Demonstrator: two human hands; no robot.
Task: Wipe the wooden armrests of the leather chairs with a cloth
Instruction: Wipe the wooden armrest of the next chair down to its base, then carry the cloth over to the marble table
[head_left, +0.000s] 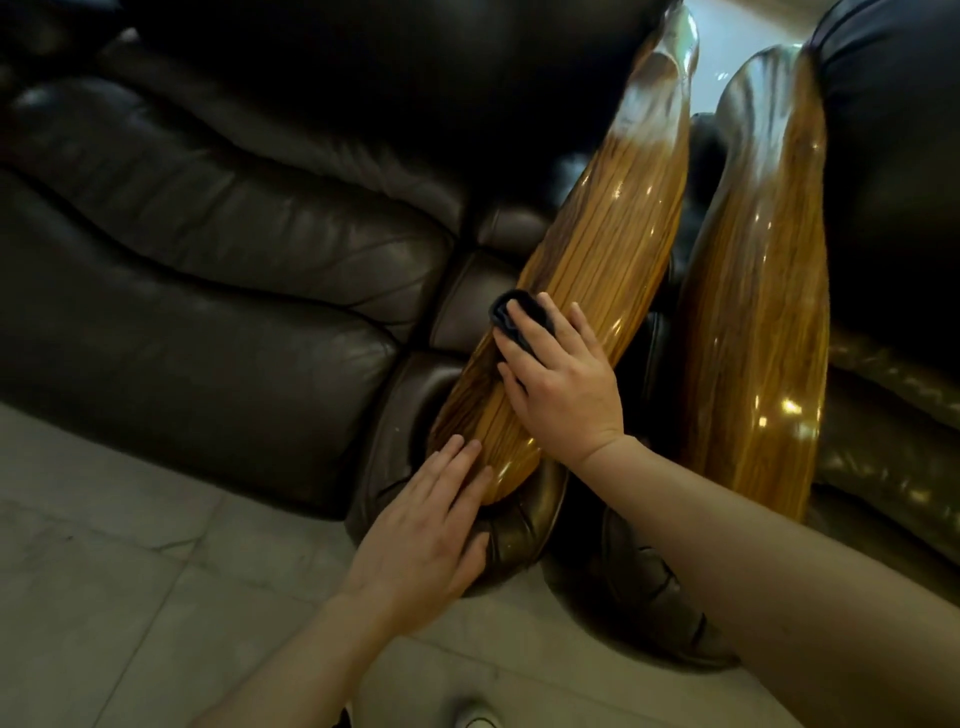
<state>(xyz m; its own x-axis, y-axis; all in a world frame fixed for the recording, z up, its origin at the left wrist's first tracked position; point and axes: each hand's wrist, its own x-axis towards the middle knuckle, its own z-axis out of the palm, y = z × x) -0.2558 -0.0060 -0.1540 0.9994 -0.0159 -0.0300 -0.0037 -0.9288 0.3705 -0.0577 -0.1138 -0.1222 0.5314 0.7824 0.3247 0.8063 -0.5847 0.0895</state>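
Right hand (558, 382) presses dark cloth (511, 318) flat on left wooden armrest (597, 270); left hand (421, 535), fingers spread, braces near end. Mid-wipe; next stroke likely runs far along grain.

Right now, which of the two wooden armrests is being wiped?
Two glossy wooden armrests run side by side between the dark leather chairs. It is the left armrest: the right hand presses a dark cloth on it. The right armrest is untouched.

dark cloth (511, 318) bunched on the left glossy wooden armrest (597, 249).
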